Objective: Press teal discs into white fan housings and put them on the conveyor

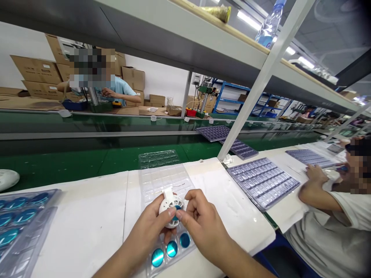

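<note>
A round white slotted part (165,205) with a short white neck is held up over the table, wrapped by the fingers of my left hand (150,224). A blue disc (177,213) lies on the face of the white part, partly hidden by my left thumb. My right hand (204,224) has its fingers curled, its thumb tip touching the disc's edge. Beneath my hands, a clear plastic tray (150,180) holds several shiny blue discs (172,249) near its front end.
Another tray with blue discs (21,216) lies at the left. Gridded trays (263,183) sit at the right, near a seated person (327,224). Behind runs a green conveyor (72,158); another person (121,87) works beyond it. A slanted white post (246,110) supports the overhead shelf.
</note>
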`<state>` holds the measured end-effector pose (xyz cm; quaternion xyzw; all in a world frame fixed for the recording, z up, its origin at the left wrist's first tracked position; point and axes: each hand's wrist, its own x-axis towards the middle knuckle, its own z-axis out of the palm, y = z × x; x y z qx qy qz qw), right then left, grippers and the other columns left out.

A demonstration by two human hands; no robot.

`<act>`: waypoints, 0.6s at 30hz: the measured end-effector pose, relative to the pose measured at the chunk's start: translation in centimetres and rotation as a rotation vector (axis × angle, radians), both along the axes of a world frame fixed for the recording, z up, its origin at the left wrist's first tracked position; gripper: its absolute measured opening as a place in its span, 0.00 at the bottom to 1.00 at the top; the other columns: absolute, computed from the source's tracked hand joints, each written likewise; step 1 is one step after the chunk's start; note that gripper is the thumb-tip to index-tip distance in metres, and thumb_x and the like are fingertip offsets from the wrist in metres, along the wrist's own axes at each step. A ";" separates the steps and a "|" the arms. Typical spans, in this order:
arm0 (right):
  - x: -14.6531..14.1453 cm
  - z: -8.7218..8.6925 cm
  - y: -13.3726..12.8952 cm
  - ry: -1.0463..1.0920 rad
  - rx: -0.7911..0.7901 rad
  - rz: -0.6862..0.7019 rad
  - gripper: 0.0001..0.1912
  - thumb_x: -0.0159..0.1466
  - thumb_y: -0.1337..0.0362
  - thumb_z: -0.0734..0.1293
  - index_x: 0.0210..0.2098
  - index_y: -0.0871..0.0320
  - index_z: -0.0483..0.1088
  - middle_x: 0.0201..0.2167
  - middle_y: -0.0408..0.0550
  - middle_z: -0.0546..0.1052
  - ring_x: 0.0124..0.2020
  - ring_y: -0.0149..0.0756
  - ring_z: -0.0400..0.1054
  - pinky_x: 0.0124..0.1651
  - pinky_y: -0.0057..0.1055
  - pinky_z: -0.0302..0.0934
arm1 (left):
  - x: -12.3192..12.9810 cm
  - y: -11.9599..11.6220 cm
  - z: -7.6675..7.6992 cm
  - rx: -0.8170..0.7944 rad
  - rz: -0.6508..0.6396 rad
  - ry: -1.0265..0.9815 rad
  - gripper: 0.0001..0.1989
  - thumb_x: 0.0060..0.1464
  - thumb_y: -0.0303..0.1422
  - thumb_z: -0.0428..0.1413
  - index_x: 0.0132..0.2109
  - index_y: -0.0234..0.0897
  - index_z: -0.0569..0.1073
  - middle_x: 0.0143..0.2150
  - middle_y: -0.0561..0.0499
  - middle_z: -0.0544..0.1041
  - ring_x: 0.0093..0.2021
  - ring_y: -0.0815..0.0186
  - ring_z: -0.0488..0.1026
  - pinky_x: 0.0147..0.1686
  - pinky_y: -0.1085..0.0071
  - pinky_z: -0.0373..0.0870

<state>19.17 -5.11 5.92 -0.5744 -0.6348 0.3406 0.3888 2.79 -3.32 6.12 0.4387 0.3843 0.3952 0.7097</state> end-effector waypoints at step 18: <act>-4.3 -1.0 0.0 0.731 -0.073 0.253 0.38 0.63 0.44 0.68 0.65 0.52 0.53 0.50 0.54 0.72 0.34 0.38 0.73 0.34 0.36 0.73 | -0.5 0.0 0.2 -0.086 0.298 -0.327 0.23 0.44 0.42 0.67 0.44 0.35 0.73 0.21 0.53 0.71 0.15 0.74 0.59 0.16 0.77 0.56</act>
